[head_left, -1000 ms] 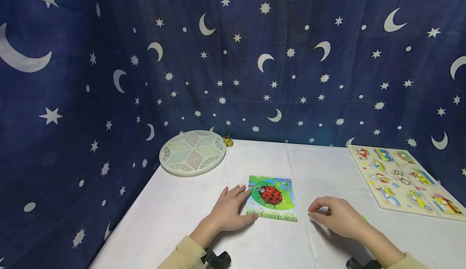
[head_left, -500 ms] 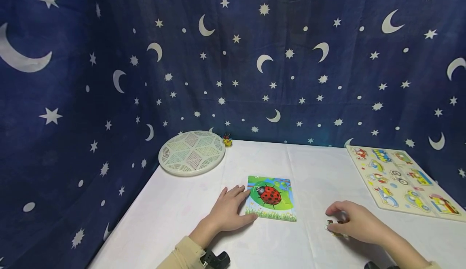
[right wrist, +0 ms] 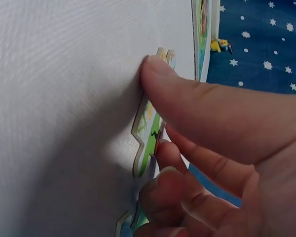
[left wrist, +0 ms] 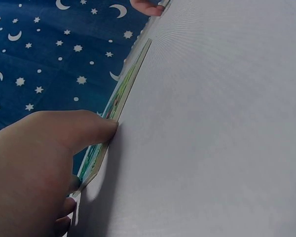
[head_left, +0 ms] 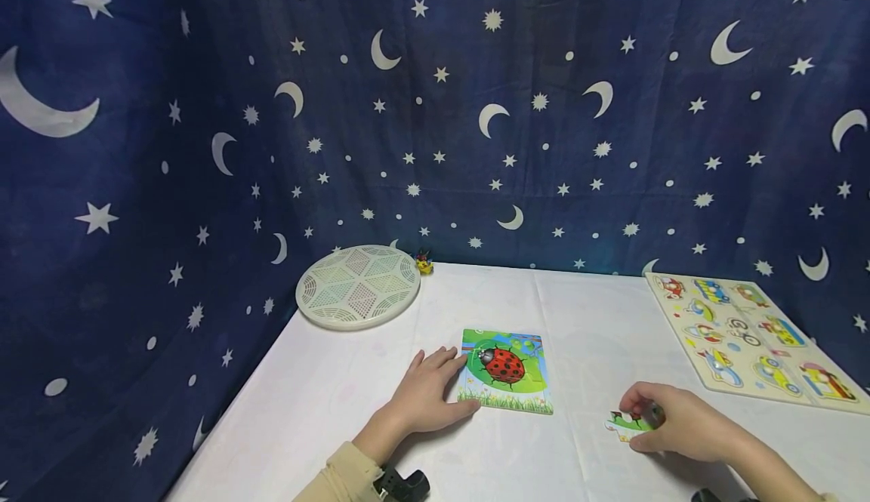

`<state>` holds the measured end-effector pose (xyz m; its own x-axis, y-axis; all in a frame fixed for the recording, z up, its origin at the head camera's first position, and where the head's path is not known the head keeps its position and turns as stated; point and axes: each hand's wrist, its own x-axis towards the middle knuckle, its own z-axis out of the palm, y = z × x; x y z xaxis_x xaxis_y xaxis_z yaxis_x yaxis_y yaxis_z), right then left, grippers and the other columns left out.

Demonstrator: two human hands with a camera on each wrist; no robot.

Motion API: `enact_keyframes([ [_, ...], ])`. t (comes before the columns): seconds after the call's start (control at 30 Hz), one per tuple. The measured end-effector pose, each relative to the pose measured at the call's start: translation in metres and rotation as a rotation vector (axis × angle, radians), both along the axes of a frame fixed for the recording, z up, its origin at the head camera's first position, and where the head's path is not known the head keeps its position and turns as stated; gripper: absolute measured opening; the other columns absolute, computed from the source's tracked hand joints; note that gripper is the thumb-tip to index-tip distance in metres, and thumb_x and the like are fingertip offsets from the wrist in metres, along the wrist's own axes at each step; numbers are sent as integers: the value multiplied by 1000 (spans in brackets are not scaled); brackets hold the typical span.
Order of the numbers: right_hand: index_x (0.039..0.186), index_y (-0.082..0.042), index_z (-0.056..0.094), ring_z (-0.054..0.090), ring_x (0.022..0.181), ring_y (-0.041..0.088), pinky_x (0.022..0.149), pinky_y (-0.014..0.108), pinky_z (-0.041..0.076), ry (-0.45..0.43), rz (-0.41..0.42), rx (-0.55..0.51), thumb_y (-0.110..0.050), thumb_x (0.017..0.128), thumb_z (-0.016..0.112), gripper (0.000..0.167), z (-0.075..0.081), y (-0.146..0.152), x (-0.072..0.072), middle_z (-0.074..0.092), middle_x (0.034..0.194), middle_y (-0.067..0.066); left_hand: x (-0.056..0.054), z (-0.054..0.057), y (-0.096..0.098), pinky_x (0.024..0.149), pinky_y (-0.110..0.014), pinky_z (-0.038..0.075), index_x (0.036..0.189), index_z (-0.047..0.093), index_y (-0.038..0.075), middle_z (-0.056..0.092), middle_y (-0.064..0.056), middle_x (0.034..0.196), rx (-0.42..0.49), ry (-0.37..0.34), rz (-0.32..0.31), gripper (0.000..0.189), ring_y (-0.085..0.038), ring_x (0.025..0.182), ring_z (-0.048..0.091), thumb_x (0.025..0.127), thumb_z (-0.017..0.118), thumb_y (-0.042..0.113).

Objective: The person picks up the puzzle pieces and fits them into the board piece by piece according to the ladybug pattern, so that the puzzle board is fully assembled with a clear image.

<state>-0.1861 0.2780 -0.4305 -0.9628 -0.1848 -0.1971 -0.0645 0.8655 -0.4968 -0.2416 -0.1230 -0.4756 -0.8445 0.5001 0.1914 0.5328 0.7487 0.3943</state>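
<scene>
A square ladybug puzzle (head_left: 504, 370) lies picture side up on the white table. My left hand (head_left: 428, 390) rests beside it, fingers spread along its left edge; in the left wrist view, the thumb (left wrist: 91, 129) touches its side. To the right, my right hand (head_left: 683, 420) is low over the table, fingers curled at loose jigsaw pieces. One green-and-white piece (head_left: 627, 426) shows left of the thumb. In the right wrist view, the thumb lies against a jigsaw piece (right wrist: 147, 133) with curled fingers behind it, and another piece (right wrist: 124, 226) shows below, partly hidden by the fingers.
At the right back lies a wooden peg puzzle board (head_left: 754, 340) with vehicle pictures. A round pale game board (head_left: 359, 287) stands at the left back, a small yellow toy figure (head_left: 424, 263) beside it. A starry blue curtain (head_left: 462, 147) hangs behind the table.
My right hand has moved right and down, away from the ladybug puzzle to the loose jigsaw pieces, uncovering more of one. The left hand has stayed at the puzzle's edge.
</scene>
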Motion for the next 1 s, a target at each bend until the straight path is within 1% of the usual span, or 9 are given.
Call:
enact_keyframes([
  [0.33, 106, -14, 66, 52, 87, 18, 78, 40, 46, -28, -18, -21, -26, 70, 95, 48, -2, -5, 0, 58, 91, -3, 0, 0, -2, 121, -57, 20, 150, 54, 12, 48, -9, 155, -4, -3, 1, 81, -29, 147, 38, 89, 64, 63],
  [0.43, 107, -14, 66, 51, 86, 18, 76, 39, 45, -28, -19, -13, -26, 70, 95, 48, -1, -4, 0, 57, 90, -2, 0, 0, -1, 122, -57, 19, 151, 53, 12, 47, -10, 156, -6, -5, 0, 81, -29, 147, 38, 89, 63, 64],
  [0.6, 102, -15, 67, 49, 82, 18, 70, 36, 40, -28, -39, -5, -29, 68, 96, 46, -1, -2, 0, 54, 87, -1, 0, 0, 0, 122, -57, 19, 151, 53, 12, 48, -9, 155, -7, -3, 0, 81, -28, 147, 38, 89, 63, 63],
  [0.73, 99, -18, 68, 49, 80, 19, 69, 36, 40, -15, -36, -11, -33, 67, 95, 45, -2, -1, 0, 57, 87, -2, 1, 1, 0, 122, -57, 20, 150, 54, 12, 48, -10, 155, -5, 1, -1, 81, -29, 147, 38, 89, 64, 63],
  [0.8, 99, -20, 69, 51, 78, 19, 68, 35, 41, -4, -37, -33, -34, 68, 94, 42, -2, -1, 2, 59, 86, -2, 1, 1, 0, 121, -57, 20, 150, 53, 12, 48, -10, 155, -2, -1, -2, 81, -29, 147, 38, 89, 64, 63],
  [0.83, 99, -20, 69, 52, 77, 19, 66, 35, 44, 1, -33, -55, -34, 70, 94, 41, -2, -2, 2, 60, 87, -2, 1, 1, 0, 121, -57, 20, 151, 53, 12, 48, -10, 155, -1, -2, -3, 81, -29, 147, 38, 89, 64, 63],
  [0.9, 100, -19, 69, 55, 73, 20, 61, 33, 47, 12, -21, -106, -33, 74, 92, 38, -2, -4, 4, 62, 86, -2, 1, 2, -1, 121, -57, 20, 151, 53, 11, 48, -10, 155, 0, -4, -4, 81, -29, 147, 38, 89, 63, 62],
  [1.0, 99, -17, 68, 56, 68, 18, 54, 28, 48, 34, 7, -153, -30, 78, 90, 33, -3, -9, 6, 62, 84, -1, 1, 2, 0, 121, -57, 19, 151, 53, 12, 48, -10, 155, 0, -4, -3, 81, -29, 147, 38, 89, 63, 63],
])
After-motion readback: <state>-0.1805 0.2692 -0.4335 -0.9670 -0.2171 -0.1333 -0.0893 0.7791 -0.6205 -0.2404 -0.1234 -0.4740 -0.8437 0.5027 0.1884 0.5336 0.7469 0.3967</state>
